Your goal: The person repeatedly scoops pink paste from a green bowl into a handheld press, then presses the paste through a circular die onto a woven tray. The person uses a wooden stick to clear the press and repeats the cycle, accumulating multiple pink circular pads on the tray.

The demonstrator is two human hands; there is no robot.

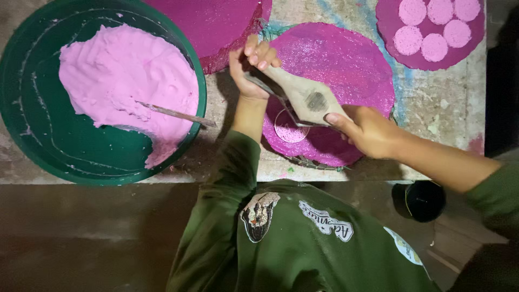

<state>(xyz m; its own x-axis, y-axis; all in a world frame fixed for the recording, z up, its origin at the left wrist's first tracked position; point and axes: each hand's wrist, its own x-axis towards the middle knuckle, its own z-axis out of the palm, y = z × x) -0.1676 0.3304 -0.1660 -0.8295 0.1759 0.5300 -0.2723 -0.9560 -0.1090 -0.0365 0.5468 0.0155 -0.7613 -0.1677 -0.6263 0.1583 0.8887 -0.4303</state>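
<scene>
We take the round pink mat (346, 65) in the middle of the table (432, 108) as our landmark. Over its near-left part we hold a flat wooden paddle (303, 94), worn and grey-brown, lying slantwise. Our left hand (251, 67) is at the mat's left edge, fingers curled around the paddle's narrow end together with a thin metal handle. Our right hand (367, 130) is at the mat's near-right edge, thumb pressed on the paddle's broad end and fingers closed beneath it. Both hands are clenched on the paddle.

Under the paddle, on the mat's near side, sits a small metal ring (289, 130) with pink paste inside it, resting on the mat. We cannot tell whether the thin handle joins that ring.

Left of the mat stands a big green basin (32, 124), holding a heap of pink paste (124, 70). A thin stick (175, 113) lies in the paste, its end resting on the basin's rim nearest the mat.

Beyond the mat to the left lies another pink mat (216, 24), partly cut off. To the far right of our mat a third mat (389, 27) carries five small pink discs (432, 27) set close together. Below the table's edge, right of the mat, stands a dark round can (427, 200).
</scene>
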